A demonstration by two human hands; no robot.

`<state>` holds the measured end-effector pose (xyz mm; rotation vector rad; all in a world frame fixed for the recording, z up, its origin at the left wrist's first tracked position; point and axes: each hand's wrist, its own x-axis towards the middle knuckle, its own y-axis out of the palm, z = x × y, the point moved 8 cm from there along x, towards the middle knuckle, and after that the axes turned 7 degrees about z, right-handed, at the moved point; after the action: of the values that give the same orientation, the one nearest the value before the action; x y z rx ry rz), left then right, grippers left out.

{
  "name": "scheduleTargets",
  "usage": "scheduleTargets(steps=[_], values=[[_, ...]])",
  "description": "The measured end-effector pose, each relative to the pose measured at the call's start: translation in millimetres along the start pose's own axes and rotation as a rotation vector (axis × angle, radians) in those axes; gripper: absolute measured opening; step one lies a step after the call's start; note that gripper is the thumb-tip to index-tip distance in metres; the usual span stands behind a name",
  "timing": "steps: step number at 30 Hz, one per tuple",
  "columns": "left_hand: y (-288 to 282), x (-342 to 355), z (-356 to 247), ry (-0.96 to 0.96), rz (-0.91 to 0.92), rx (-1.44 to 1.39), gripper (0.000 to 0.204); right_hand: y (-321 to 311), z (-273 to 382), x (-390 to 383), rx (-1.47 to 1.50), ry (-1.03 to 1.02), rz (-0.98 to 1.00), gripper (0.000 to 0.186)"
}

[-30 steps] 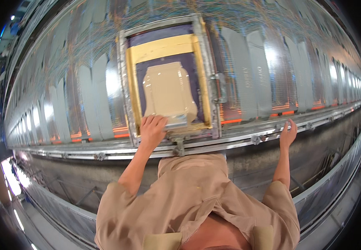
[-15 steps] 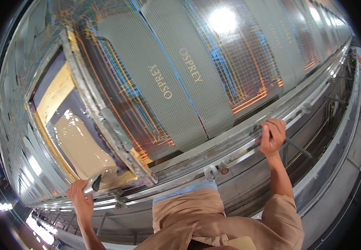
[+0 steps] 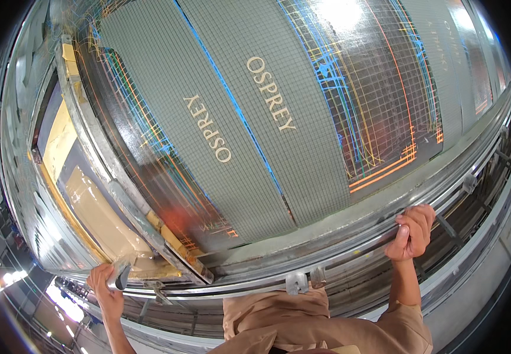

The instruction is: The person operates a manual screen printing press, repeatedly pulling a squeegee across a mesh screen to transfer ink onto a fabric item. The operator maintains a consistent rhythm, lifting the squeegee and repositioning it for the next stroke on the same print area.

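Note:
My left hand (image 3: 103, 289) is closed around a squeegee-like tool (image 3: 119, 276), silvery and smeared with beige at its top. It is at the near end of a screen printing frame (image 3: 134, 203), whose mesh holds a pool of wet beige ink (image 3: 93, 206). My right hand (image 3: 410, 233) is curled in a fist at the table's metal edge rail, to the right of the frame. Whatever its fingers hold, if anything, is hidden. Beyond the hands lie grey-green gridded panels (image 3: 255, 118) with pale printed lettering.
Orange, blue and yellow ink lines cover the dark table surface (image 3: 379, 118) between panels. A metal stop (image 3: 296, 283) sits on the edge rail in front of my body. More panels run along the table to the right. Bright lights (image 3: 10, 278) show at the lower left.
The view has shifted, and the panels look larger and sharper. My right hand appears lower and farther right. My left hand keeps its grip on the squeegee-like tool at the frame's near end.

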<state>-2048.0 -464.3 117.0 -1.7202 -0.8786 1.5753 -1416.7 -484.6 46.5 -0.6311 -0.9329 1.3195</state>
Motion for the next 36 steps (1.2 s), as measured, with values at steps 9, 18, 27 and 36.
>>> scheduleTargets(steps=[9, 18, 27, 36], values=[[1.8, -3.5, -2.8, 0.011, -0.035, -0.008, 0.044, 3.8, -0.5, -1.7, -0.010, 0.030, 0.003, 0.019], [2.8, -4.1, 1.2, 0.008, -0.053, -0.004, 0.043, 4.0, 1.1, 1.3, -0.014, 0.030, 0.019, 0.018], [1.8, -2.6, -4.0, 0.018, -0.063, -0.007, 0.041, 4.7, 3.4, 3.7, -0.036, 0.031, 0.015, 0.017], [-1.6, 0.6, -0.9, 0.018, -0.059, -0.001, 0.044, 5.4, 2.6, 6.5, -0.032, 0.052, 0.018, 0.021]])
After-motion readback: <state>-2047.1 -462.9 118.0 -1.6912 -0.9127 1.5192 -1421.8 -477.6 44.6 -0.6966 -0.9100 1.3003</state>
